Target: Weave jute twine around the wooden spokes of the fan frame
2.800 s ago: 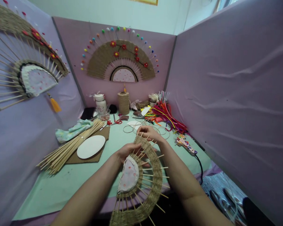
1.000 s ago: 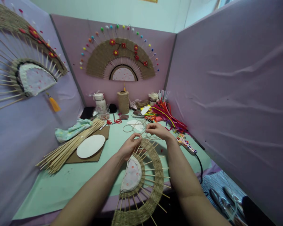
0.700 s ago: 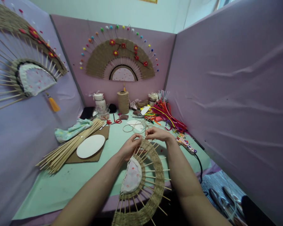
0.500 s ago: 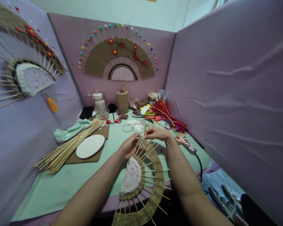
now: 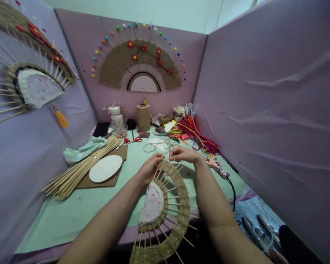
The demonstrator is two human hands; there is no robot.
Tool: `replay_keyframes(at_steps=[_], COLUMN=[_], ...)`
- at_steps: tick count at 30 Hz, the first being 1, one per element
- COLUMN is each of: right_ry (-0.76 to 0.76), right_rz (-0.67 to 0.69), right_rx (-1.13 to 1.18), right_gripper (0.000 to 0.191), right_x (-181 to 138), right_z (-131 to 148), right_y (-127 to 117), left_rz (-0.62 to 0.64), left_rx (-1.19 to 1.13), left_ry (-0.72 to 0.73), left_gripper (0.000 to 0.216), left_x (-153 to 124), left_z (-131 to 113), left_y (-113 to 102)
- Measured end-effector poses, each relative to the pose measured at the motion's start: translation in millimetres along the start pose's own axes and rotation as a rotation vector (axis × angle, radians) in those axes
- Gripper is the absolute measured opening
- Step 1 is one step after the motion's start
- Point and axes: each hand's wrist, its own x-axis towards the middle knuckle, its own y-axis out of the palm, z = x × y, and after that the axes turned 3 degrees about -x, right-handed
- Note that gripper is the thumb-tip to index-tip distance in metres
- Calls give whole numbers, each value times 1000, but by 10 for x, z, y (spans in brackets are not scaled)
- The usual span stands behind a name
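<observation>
Filling most of my feed are the mauve panels (image 5: pixel 266 110), standing around a pale green table (image 5: pixel 71 223). On the back panel I have a broad woven fan (image 5: pixel 112 68) with red flowers and an arc of coloured beads; a similar side fan (image 5: pixel 40 88) hangs on the left, cut off by my frame, an orange tassel below it.

Close to me, over the table's near edge, is the half-round woven fan (image 5: pixel 165 200). It is turned on end: flat cloth side to the left, stick tips poking out to the right, one end up at the hands and the other down at the bottom of my view.

On the left of the table I see a bundle of sticks (image 5: pixel 82 168) slanting across brown cardboard (image 5: pixel 104 183), with a white oval (image 5: pixel 106 168) lying on the cardboard beside it. Red and magenta strips (image 5: pixel 198 132) are heaped at the far right.

The left hand (image 5: pixel 151 167) has thumb and fingers closed on the fan's upper end. Just beside it, the right hand (image 5: pixel 185 154) has its thumb and fingertips pinched together.

Behind the hands stands a twine spool (image 5: pixel 143 117), with red-handled scissors (image 5: pixel 138 139) in front of it. Thinnest of all, loops of cord (image 5: pixel 143 148) lie near the hands; a strand seems to be in the right fingertips, though it is barely visible to me.
</observation>
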Motion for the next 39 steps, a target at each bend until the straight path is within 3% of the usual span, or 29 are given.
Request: replay_keyframes(at_steps=[8, 13, 23, 32, 39], right_ry=[-34, -30, -66, -115, -125], right_rz=[93, 11, -12, -250, -217], right_rx=[54, 50, 33, 95, 114], right_gripper=[28, 31, 34, 31, 30], right_x=[-7, -23, -36, -6, -26], right_z=[-34, -45, -47, -20, 6], right_y=[0, -30, -48, -26, -13], left_rz=[2, -66, -38, -70, -72], left_rx=[50, 8, 31, 102, 105], left_ry=[5, 36, 30, 34, 77], left_gripper=[35, 34, 25, 32, 33], left_x=[-56, -5, -43, -22, -19], left_z=[-64, -85, -144, -124, -127], left_y=[24, -37, -48, -71, -80])
